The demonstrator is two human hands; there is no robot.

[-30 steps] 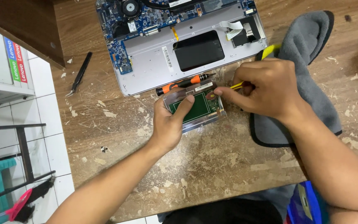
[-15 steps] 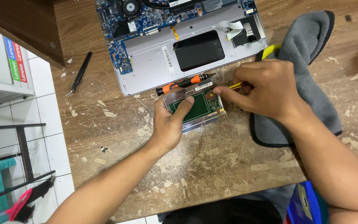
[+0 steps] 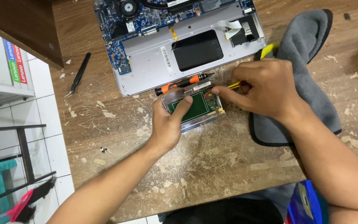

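Pinning the drive caddy (image 3: 195, 108) with your left hand (image 3: 168, 124); right hand (image 3: 266, 87) pinching a yellow tool (image 3: 233, 84). Risk: tool slips, gouging the green board (image 3: 193, 107) mid-desk.

Silver drive with green board (image 3: 195, 107), flat on worn wooden table, yellow-handled tool (image 3: 236, 84) at its corner

A green circuit board (image 3: 192, 108) in a silver frame sits on a brown wooden counter (image 3: 212, 166) flecked with pale scuffs. Beside it lie an orange-and-black screwdriver (image 3: 183, 84) and a yellow-handled tool (image 3: 235, 84). The opened laptop (image 3: 154, 62) shows a blue board, silver casing and a black panel. A grey cloth (image 3: 311, 62) has dark edging; black tweezers (image 3: 78, 74) lie apart.
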